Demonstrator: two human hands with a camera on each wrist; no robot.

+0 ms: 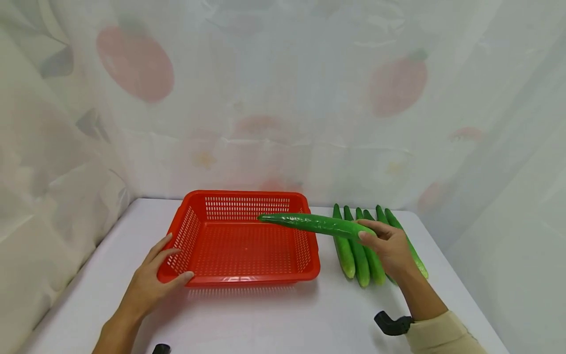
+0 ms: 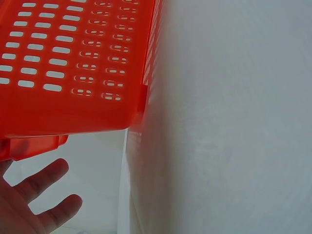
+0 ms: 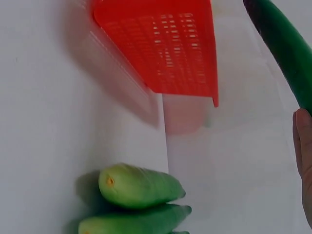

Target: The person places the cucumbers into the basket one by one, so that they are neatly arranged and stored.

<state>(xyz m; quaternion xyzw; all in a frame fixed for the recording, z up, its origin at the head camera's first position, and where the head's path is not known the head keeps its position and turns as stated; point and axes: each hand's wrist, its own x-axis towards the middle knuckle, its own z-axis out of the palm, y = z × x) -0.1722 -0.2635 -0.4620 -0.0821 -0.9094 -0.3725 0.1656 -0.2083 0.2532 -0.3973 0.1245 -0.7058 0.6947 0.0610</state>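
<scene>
In the head view my right hand [image 1: 389,246] grips the blunt, pale end of a long green cucumber [image 1: 316,223]. The cucumber is held up nearly level, its dark tip reaching left over the right part of a red plastic basket [image 1: 240,281]. In the right wrist view the same cucumber [image 3: 285,48] slants along the upper right, with fingers [image 3: 304,141] at its lower end. My left hand [image 1: 152,280] is at the basket's left front corner, fingers spread and thumb over the rim. The left wrist view shows the basket's slotted side [image 2: 63,105] above spread fingers [image 2: 44,178].
Several more cucumbers [image 1: 345,253] lie side by side on the white table [image 1: 247,324], right of the basket and partly behind my right hand. A pale curtain [image 1: 283,98] with fruit prints hangs behind the table. Dark straps [image 1: 393,324] sit at the wrists.
</scene>
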